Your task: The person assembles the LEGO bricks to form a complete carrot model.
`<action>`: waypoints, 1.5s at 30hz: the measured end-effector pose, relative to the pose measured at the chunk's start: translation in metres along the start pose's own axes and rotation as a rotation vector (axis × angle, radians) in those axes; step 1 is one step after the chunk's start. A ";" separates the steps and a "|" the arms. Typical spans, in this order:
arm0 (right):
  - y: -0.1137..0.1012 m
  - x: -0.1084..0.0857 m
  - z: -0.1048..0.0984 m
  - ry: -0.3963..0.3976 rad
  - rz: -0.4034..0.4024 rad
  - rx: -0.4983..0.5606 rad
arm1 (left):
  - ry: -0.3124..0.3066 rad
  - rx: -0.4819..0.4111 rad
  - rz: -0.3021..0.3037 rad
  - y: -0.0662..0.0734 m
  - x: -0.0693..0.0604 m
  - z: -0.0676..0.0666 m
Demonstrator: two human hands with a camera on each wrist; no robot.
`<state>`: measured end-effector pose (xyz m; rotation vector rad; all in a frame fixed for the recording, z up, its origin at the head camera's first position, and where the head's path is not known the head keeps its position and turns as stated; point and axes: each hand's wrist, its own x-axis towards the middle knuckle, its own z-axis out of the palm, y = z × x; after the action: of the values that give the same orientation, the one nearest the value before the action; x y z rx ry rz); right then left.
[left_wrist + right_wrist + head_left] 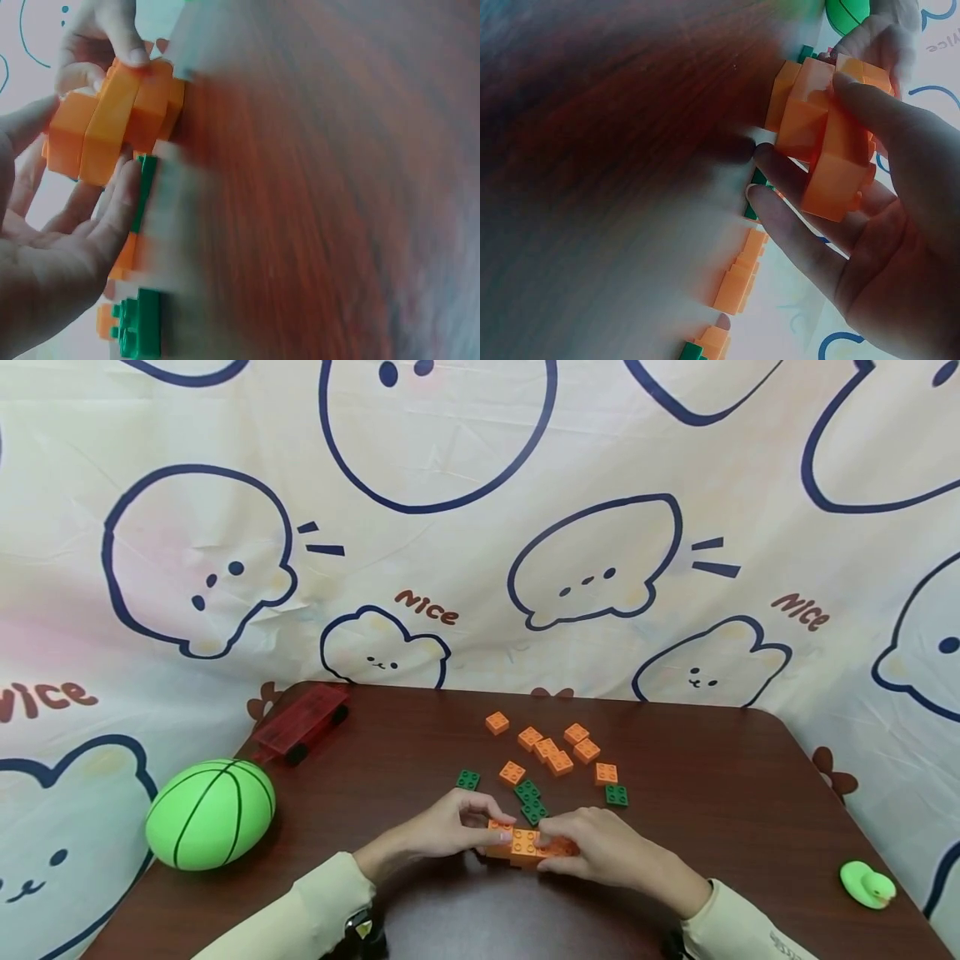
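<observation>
Several orange toy building bricks are joined into one block [524, 843] near the front middle of the table. My left hand [442, 827] grips its left end between thumb and fingers. On the right end, my right hand [600, 850] pinches it, with the fingers over part of the bricks. In the left wrist view the joined orange bricks [105, 135] show a stepped, uneven underside. The right wrist view has the right thumb along the orange block [840, 161], with fingers on its other side. Just beyond the hands lie green bricks [534, 812] on the tabletop.
Loose orange bricks [559, 763] are scattered farther back, with a green brick [617, 795] at their right. A green ball [211, 814] sits on the left, before a red translucent toy car [302, 724]. A green rubber duck [867, 884] rests near the right edge of the brown table [720, 793].
</observation>
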<state>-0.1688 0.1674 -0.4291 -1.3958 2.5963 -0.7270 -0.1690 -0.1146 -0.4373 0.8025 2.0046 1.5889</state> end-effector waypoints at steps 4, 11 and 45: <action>0.000 0.001 0.001 -0.005 -0.001 0.003 | 0.006 -0.028 -0.033 0.001 -0.002 0.002; 0.001 0.001 0.002 -0.003 -0.008 0.002 | 0.017 -0.033 -0.057 0.005 -0.003 0.004; 0.032 0.079 -0.033 0.086 0.264 -0.142 | -0.026 0.148 -0.098 0.015 0.000 0.002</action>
<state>-0.2487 0.1305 -0.4045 -1.0426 2.8734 -0.5874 -0.1650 -0.1109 -0.4229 0.7620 2.1287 1.3820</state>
